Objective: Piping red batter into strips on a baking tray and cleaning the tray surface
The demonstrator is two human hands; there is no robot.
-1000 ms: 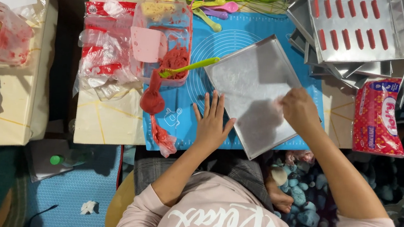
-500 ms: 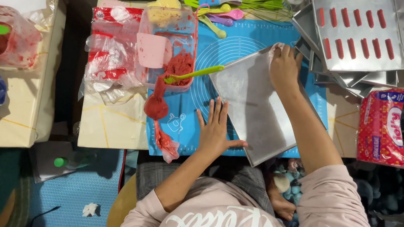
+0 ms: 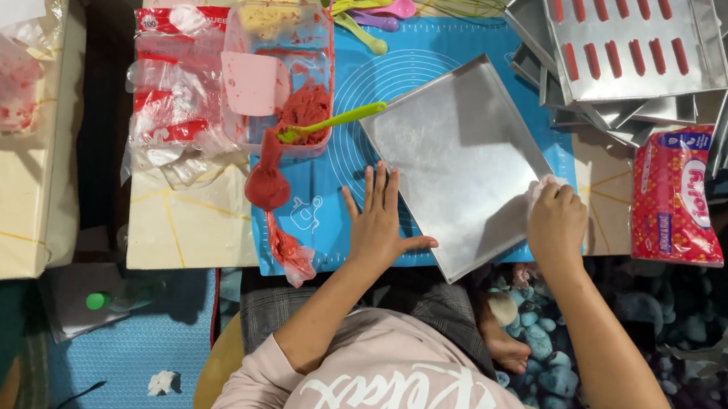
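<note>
From where I'm watching, the only open lane is the bare blue mat (image 3: 453, 47) above the empty tray (image 3: 459, 160). Left is blocked by the dough tub (image 3: 280, 78) and green spatula (image 3: 329, 122), right by stacked pans (image 3: 633, 43), top by utensils (image 3: 385, 4).

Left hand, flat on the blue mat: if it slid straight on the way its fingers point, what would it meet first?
Probably the green spatula handle ahead of the left hand, though the square metal tray's edge lies close alongside.
</note>
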